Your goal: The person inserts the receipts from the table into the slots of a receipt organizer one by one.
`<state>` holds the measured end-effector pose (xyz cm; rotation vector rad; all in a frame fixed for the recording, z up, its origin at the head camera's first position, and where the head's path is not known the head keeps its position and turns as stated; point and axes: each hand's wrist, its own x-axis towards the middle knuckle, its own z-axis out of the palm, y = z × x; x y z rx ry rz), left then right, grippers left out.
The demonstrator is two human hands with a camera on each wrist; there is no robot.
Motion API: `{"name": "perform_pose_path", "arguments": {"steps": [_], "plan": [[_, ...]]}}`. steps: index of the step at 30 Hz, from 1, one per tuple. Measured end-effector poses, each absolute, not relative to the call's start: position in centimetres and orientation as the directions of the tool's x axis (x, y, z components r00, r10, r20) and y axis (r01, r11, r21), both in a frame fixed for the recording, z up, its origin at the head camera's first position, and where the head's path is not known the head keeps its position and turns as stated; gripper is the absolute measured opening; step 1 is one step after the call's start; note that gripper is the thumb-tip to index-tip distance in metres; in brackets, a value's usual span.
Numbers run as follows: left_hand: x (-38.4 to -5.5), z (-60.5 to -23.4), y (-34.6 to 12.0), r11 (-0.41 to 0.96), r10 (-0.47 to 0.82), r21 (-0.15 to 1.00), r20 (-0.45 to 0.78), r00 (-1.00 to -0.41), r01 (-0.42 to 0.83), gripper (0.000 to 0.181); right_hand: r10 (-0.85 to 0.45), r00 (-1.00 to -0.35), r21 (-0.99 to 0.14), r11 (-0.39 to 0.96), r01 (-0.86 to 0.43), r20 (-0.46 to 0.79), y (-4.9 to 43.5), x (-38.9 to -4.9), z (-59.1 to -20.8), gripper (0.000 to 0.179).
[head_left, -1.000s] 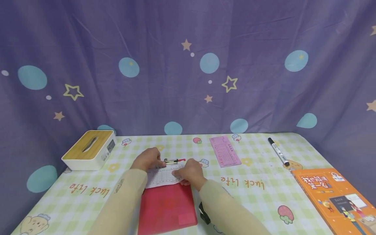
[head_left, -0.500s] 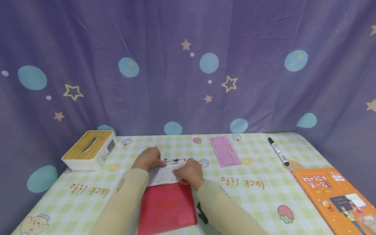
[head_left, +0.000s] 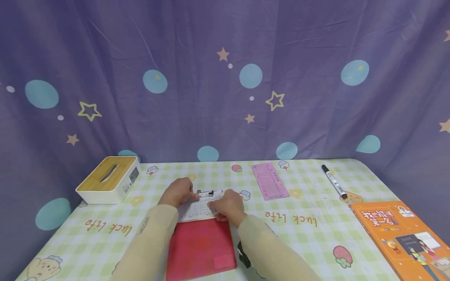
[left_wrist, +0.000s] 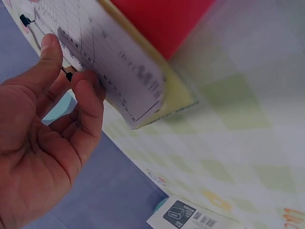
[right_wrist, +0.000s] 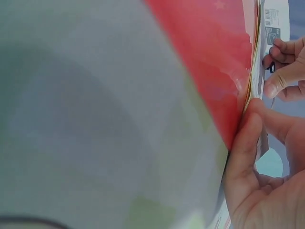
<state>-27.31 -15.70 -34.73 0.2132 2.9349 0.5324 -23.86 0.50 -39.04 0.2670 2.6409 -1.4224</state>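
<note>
A red folder (head_left: 198,246) lies in front of me, with white printed forms (head_left: 197,210) on its far part. Yellow sheets show beneath the top form in the left wrist view. At the far edge sits a thin metal clip with black ends (head_left: 207,193). My left hand (left_wrist: 52,119) pinches near this clip, its thumb over the metal and the index finger by a black end. My right hand (head_left: 228,207) grips the right side of the forms, thumb on top; in the right wrist view its fingers (right_wrist: 245,167) also meet the folder's edge.
A tissue box with a wood-look lid (head_left: 109,179) stands at the left. A pink printed slip (head_left: 270,181), a marker (head_left: 334,181) and an orange book (head_left: 400,238) lie to the right. A black object (head_left: 244,255) is partly under the right sleeve.
The forms have shifted slightly away from me and to the right, covering most of the red strip beside the clip. Both hands have stayed nearly in place.
</note>
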Motion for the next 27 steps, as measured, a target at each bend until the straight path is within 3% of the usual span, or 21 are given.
{"name": "perform_pose_path", "arguments": {"steps": [20,27], "plan": [[-26.5,-35.7,-15.5,0.921,0.143,0.373,-0.060,-0.988,0.111,0.035,0.050,-0.970,-0.865,0.445,0.233,-0.236,1.4,-24.5,-39.7,0.029],[-26.2,-35.6,-15.6,0.923,0.151,0.365,-0.053,-0.987,0.121,0.036,-0.014,-0.975,-0.839,0.512,0.184,-0.222,3.0,-24.4,-39.2,0.028]]}}
